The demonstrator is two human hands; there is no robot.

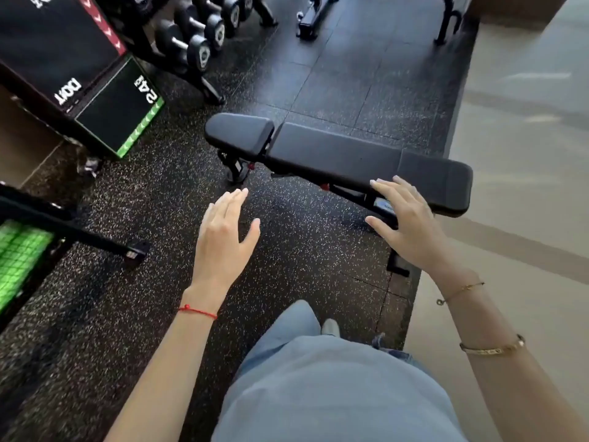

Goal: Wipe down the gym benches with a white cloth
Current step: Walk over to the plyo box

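Observation:
A black padded gym bench (334,154) lies flat across the middle of the head view, its short seat pad at the left and long back pad running to the right. My left hand (223,237) hovers open over the speckled floor in front of the bench, fingers together, holding nothing. My right hand (404,221) is open with fingers spread, held in front of the bench's near edge at its right end; I cannot tell whether it touches the pad. No white cloth is in view.
A dumbbell rack (197,36) stands at the back left, beside black plyo boxes (95,90) with a green edge. A black frame with a green panel (25,250) is at the left. Another bench's base (314,17) sits at the back. Pale smooth floor (526,154) runs along the right.

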